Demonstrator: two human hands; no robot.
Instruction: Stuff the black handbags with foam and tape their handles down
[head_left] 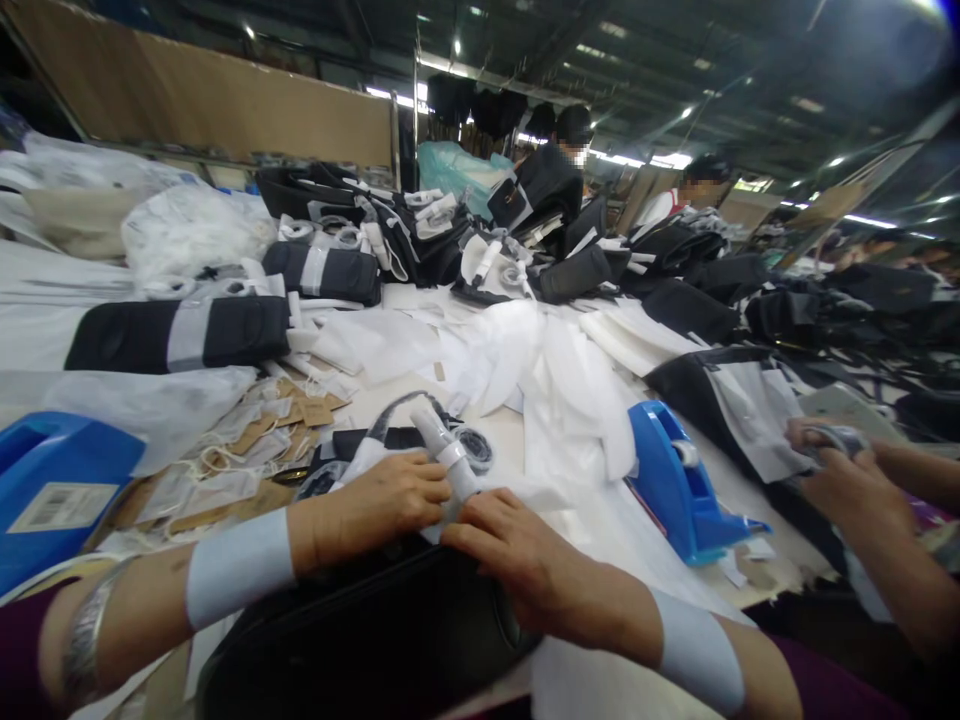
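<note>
A black handbag [360, 640] lies in front of me at the table's near edge. Its handle [444, 447], wrapped in pale film or foam, rises from the top side between my hands. My left hand [394, 497] is closed, fingers curled against the wrapped handle from the left. From the right, my right hand [525, 560] closes thumb and fingers at the handle's lower end, by the bag's edge. The fingertips partly hide what they grip. A plastic-wrapped coiled strap [476, 450] sits just beyond the handle.
Blue tape dispensers stand at right [675, 480] and left [60, 490]. Brown paper tags [307, 408] lie left of the bag, white foam sheets [570, 390] beyond. Wrapped black bags [180, 332] are piled behind. A co-worker's hands [847, 480] hold a roll at right.
</note>
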